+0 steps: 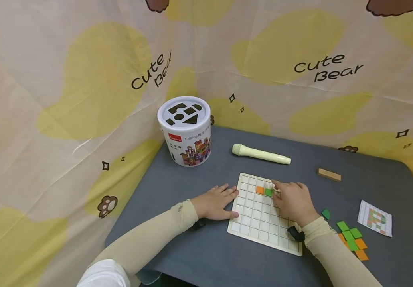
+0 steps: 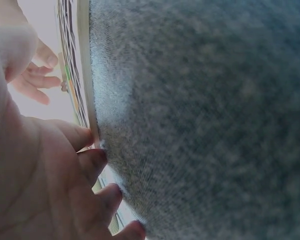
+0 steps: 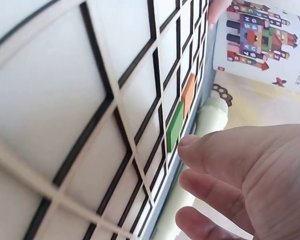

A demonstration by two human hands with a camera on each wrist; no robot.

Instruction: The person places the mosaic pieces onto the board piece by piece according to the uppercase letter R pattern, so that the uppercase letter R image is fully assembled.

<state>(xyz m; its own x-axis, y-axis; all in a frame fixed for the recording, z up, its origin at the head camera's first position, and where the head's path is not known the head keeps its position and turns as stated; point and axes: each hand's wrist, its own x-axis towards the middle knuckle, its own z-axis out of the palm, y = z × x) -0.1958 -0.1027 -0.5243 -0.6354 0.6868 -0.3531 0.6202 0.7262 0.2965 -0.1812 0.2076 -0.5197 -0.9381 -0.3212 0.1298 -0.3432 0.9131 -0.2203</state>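
Observation:
A white square-grid board [image 1: 253, 217] with a light wooden frame lies on the dark table. In its upper rows an orange square tile [image 1: 260, 190] and a green square tile [image 1: 268, 192] sit side by side. My left hand [image 1: 216, 202] rests with spread fingers at the board's left edge, its fingertips touching the frame in the left wrist view. Over the board's upper right is my right hand [image 1: 294, 202], fingers slightly bent and nothing seen between them. The right wrist view has its thumb [image 3: 210, 150] close beside the green tile [image 3: 175, 127]; contact is unclear.
Loose green and orange tiles [image 1: 351, 244] lie right of the board, partly behind the right forearm. A pattern card [image 1: 375, 218] is farther right. Behind are a white block bucket [image 1: 186, 135], a pale green microphone-shaped stick [image 1: 261, 154] and a wooden block [image 1: 329, 174].

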